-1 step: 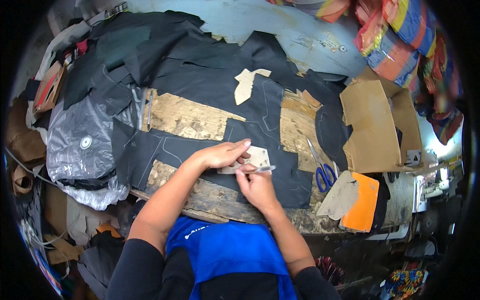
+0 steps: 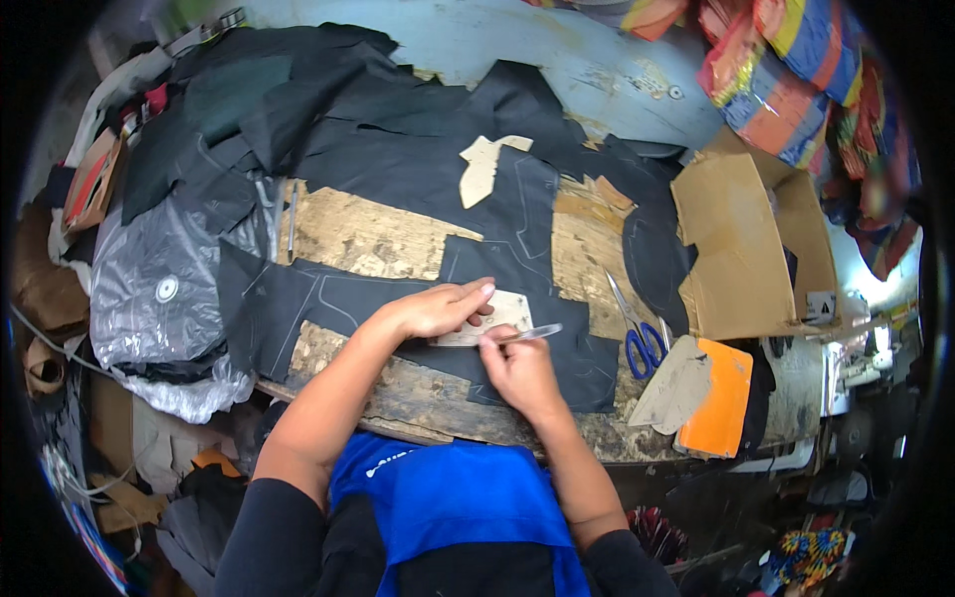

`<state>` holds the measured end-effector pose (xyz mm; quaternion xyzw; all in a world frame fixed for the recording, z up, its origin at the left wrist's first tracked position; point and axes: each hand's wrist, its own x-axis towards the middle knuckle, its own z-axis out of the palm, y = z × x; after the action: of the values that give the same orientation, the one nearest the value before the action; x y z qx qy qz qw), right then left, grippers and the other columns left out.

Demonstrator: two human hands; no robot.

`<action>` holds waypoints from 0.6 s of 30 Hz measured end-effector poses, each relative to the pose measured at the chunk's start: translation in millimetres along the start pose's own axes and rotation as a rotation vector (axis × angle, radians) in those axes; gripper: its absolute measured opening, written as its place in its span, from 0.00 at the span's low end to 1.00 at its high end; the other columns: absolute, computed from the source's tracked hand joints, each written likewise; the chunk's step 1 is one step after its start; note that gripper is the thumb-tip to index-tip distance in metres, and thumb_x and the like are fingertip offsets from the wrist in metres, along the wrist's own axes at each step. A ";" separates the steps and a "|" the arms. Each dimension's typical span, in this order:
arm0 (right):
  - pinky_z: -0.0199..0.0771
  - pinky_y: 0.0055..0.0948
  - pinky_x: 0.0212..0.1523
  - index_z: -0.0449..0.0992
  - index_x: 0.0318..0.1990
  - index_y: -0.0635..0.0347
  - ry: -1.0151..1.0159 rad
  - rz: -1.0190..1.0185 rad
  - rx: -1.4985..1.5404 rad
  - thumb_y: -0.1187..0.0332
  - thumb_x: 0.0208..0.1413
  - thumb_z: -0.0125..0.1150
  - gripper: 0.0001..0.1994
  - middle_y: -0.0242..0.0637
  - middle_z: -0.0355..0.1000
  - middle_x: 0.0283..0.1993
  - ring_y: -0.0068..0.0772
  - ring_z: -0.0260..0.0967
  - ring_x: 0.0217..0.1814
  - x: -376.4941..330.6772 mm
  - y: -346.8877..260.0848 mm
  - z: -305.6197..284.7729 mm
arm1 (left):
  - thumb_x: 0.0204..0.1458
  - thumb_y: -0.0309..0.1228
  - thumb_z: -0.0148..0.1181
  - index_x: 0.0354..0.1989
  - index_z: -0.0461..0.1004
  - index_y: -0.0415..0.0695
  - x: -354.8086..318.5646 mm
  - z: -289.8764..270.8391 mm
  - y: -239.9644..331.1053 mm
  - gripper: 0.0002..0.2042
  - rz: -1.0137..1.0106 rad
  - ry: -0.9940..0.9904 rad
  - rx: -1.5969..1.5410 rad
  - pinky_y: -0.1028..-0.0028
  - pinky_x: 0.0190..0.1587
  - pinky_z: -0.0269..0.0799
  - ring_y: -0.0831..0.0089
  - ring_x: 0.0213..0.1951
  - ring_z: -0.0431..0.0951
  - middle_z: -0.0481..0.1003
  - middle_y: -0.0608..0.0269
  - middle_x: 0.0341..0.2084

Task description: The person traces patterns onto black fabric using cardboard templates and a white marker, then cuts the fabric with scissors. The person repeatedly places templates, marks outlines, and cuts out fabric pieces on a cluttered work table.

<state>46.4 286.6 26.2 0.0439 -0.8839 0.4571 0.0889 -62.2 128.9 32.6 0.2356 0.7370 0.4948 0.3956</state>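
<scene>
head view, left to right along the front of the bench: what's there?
Grey plastic bag → left hand on a cardboard template → right hand holding a silver pen → blue-handled scissors → orange sheet.

— Where can you move around your hands?

— Your left hand (image 2: 433,308) lies flat on the cardboard template (image 2: 492,316), and your right hand (image 2: 517,366) sits just below it with a pen (image 2: 532,333). To your left the black fabric (image 2: 328,298) lies flat, so you can slide over it.

— And to your right?

— The blue-handled scissors (image 2: 637,333) lie near your right hand, blades pointing away from you. Past them the open cardboard box (image 2: 741,249) walls off that side, with an orange sheet (image 2: 716,398) and a grey cut piece (image 2: 676,388) at the table edge.

— Straight ahead?

— Bare wooden board (image 2: 363,239) is open; a second tan template (image 2: 482,167) lies farther off. The far left is heaped with dark cloth and a plastic bag (image 2: 159,289).
</scene>
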 end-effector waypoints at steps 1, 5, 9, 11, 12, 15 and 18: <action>0.72 0.37 0.28 0.75 0.27 0.64 0.046 0.013 0.018 0.71 0.51 0.58 0.06 0.48 0.72 0.23 0.49 0.72 0.25 1.0 5.9 -13.4 | 0.59 0.56 0.39 0.65 0.50 0.34 -1.8 2.3 1.2 0.38 0.008 0.018 0.058 0.71 0.50 0.69 0.63 0.49 0.74 0.71 0.47 0.50; 0.73 0.34 0.29 0.75 0.30 0.68 0.257 0.100 -0.295 0.71 0.53 0.57 0.07 0.49 0.72 0.24 0.45 0.74 0.26 -2.3 22.4 -55.3 | 0.44 0.45 0.65 0.60 0.59 0.34 -6.0 24.0 5.5 0.38 0.182 0.217 0.421 0.66 0.51 0.68 0.57 0.45 0.74 0.73 0.47 0.47; 0.75 0.25 0.30 0.74 0.35 0.70 0.423 0.200 0.295 0.72 0.56 0.56 0.07 0.41 0.74 0.26 0.30 0.75 0.28 18.6 33.1 -41.8 | 0.28 0.45 0.75 0.51 0.70 0.38 -3.0 44.0 2.9 0.38 0.131 0.654 0.807 0.63 0.49 0.68 0.57 0.49 0.68 0.72 0.52 0.43; 0.76 0.20 0.32 0.73 0.36 0.70 0.410 0.182 0.605 0.74 0.57 0.57 0.06 0.39 0.74 0.29 0.25 0.74 0.30 34.9 41.1 -22.7 | 0.26 0.45 0.76 0.40 0.74 0.41 -1.6 30.9 -3.7 0.31 -0.018 0.730 0.785 0.64 0.50 0.67 0.57 0.47 0.69 0.72 0.53 0.40; 0.76 0.19 0.33 0.72 0.37 0.70 0.374 0.158 0.678 0.74 0.56 0.58 0.07 0.39 0.74 0.31 0.25 0.74 0.30 43.2 46.2 -13.9 | 0.25 0.44 0.77 0.35 0.73 0.42 -2.6 20.3 -8.6 0.28 -0.047 0.771 0.760 0.64 0.48 0.68 0.57 0.45 0.71 0.73 0.53 0.36; 0.71 0.17 0.30 0.72 0.33 0.68 0.393 0.059 0.448 0.74 0.55 0.60 0.05 0.35 0.73 0.28 0.17 0.69 0.28 53.1 59.0 7.0 | 0.24 0.42 0.78 0.35 0.71 0.42 -16.0 -10.3 -28.0 0.29 -0.086 0.959 0.599 0.64 0.43 0.70 0.56 0.38 0.75 0.75 0.52 0.33; 0.72 0.22 0.30 0.73 0.30 0.68 0.448 -0.001 0.287 0.72 0.53 0.61 0.07 0.36 0.73 0.24 0.21 0.71 0.26 49.9 67.2 12.8 | 0.24 0.39 0.78 0.40 0.72 0.41 -28.8 -26.7 -46.2 0.31 -0.084 1.150 0.481 0.65 0.45 0.70 0.58 0.39 0.76 0.76 0.53 0.34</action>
<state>-14.6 315.2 -25.0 -0.0457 -0.7682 0.5762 0.2755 -65.3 74.6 5.6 -0.0152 0.9315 0.3467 -0.1092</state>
